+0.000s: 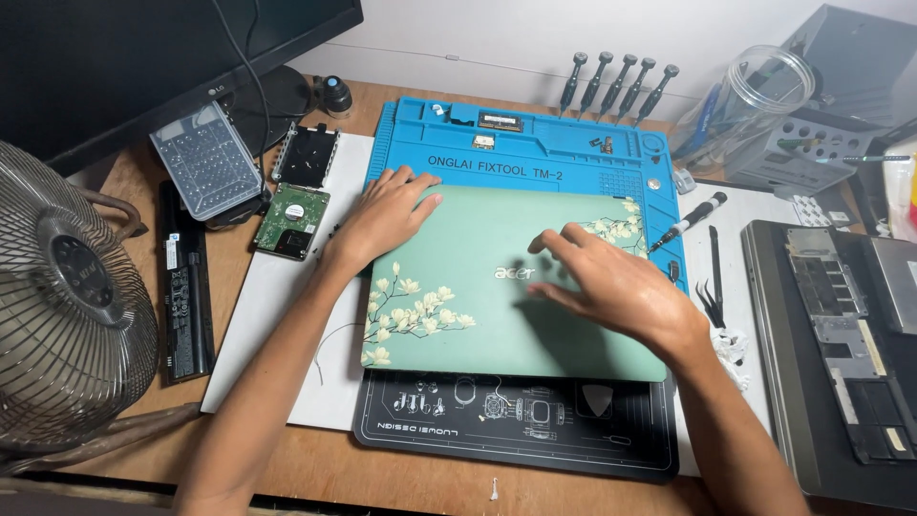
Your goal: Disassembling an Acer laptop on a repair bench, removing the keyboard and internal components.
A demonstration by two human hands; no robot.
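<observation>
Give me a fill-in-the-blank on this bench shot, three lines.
1. The closed green laptop with white flower print lies on a ____ silicone repair mat.
2. The left hand rests on the laptop's far-left ____.
3. Left of the blue mat lies a bare ____ drive with a green circuit board.

Missing: blue; corner; hard

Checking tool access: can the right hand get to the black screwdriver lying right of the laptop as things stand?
Probably yes. The right hand hovers empty with fingers spread over the green laptop lid. The black screwdriver lies just beyond the lid's right corner on the blue mat, with nothing between them.
</observation>
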